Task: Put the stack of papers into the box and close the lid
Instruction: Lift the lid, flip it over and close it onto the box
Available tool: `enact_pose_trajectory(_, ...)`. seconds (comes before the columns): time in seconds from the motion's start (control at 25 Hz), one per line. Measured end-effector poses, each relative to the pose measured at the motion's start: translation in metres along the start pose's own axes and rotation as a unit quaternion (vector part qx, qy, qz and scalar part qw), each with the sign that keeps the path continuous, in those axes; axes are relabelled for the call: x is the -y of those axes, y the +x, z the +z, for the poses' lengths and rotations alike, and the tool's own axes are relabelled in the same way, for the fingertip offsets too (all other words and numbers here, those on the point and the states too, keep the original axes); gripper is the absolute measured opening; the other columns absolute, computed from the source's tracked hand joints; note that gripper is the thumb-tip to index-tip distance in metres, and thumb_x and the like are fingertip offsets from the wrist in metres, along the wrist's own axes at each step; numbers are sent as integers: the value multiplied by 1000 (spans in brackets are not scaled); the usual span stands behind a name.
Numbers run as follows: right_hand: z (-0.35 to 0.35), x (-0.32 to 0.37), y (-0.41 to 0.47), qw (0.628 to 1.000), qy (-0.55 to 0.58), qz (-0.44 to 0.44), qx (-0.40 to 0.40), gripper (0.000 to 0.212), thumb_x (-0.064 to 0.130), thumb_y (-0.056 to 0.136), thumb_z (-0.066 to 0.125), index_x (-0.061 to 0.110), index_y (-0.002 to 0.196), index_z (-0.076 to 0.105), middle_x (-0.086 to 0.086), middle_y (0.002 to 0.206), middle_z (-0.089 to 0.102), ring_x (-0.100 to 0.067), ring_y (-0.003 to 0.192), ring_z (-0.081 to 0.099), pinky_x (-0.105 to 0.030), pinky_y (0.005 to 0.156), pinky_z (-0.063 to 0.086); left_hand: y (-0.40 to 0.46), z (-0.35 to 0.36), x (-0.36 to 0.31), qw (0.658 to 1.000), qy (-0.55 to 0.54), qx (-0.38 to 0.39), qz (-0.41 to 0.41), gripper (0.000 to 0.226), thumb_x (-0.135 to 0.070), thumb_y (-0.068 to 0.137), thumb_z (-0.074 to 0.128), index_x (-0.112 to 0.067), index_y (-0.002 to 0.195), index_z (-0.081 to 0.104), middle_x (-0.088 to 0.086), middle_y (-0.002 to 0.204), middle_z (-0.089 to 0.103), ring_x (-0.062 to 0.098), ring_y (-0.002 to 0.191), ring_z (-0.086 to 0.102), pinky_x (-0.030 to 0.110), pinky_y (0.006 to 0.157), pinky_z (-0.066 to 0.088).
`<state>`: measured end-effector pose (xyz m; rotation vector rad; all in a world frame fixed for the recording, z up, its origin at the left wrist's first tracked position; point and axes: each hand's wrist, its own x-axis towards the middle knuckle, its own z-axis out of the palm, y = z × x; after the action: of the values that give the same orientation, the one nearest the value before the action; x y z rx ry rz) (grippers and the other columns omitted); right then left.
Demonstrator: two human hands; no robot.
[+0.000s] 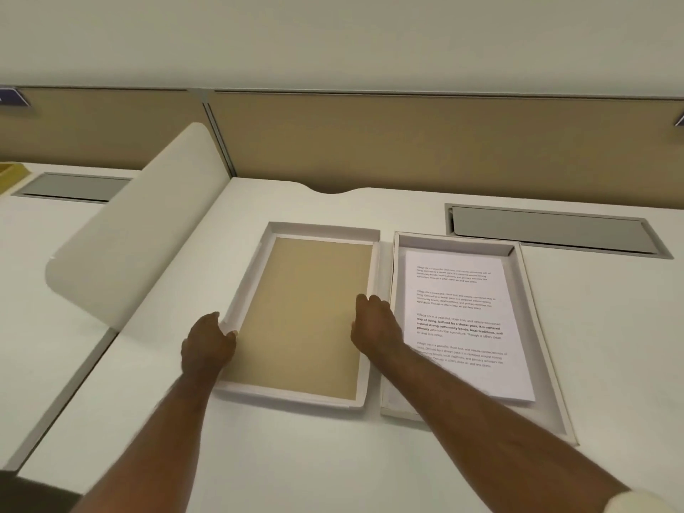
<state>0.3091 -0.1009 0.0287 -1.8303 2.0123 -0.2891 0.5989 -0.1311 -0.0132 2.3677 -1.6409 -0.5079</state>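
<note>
Papers [462, 312] lie in the box [533, 327] at 3 o'clock. Left hand [207, 344] and right hand [374, 323] clamp the upturned lid's [303, 312] long walls.

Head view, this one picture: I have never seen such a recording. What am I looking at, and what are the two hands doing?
No machine here: a person wears a camera on the head, looking down at a white desk. On the right lies a shallow white cardboard box with a stack of printed white papers already in it. Beside it, on the left, lies its lid, upturned, with a brown inside. The left hand takes the lid's left edge and the right hand its right edge. Whether the lid is lifted yet I cannot tell.
</note>
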Motion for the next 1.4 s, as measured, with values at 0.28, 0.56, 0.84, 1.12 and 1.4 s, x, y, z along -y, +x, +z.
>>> enact_pose_trajectory(0.28,5,-5,-2,999,-40,31,16,27,-9,83,44,5,106,50,-13,101,59,-31,101,60,-34,71,45,-1,6,14,998,28,-51,32,38,-19,90,63,-13,127,65,7,138,58,32,127,52,47,101,43)
enact_pose_trajectory(0.56,-5,-1,-5,1000,-15,16,-17,40,-15,75,42,16,58,25,-11,76,55,-32,87,63,-30,60,39,-2,-25,-2,983,-176,-53,14,34,-16,94,56,-11,127,66,14,131,66,34,124,59,41,106,43)
enact_pose_trajectory(0.84,-70,4,15,983,73,-4,-167,29,-12,76,39,3,88,60,-16,97,64,-37,92,60,-38,72,51,-3,-112,-55,915,-397,74,14,39,-14,96,53,-27,133,57,4,121,67,23,91,65,33,74,49)
enact_pose_trajectory(1.12,-159,41,22,978,144,1,-154,59,44,94,51,-1,131,42,-20,135,46,-37,123,46,-42,96,41,-30,-148,-123,844,-523,-100,65,41,-21,98,41,-27,136,55,1,128,64,20,98,64,36,82,53)
enact_pose_trajectory(1.4,-231,130,-1,916,387,-91,-53,49,59,84,58,10,92,59,0,89,54,-18,82,54,-34,75,50,-84,-128,-187,848,-387,-329,154,48,-15,94,44,-12,143,45,18,129,58,36,117,52,40,98,40)
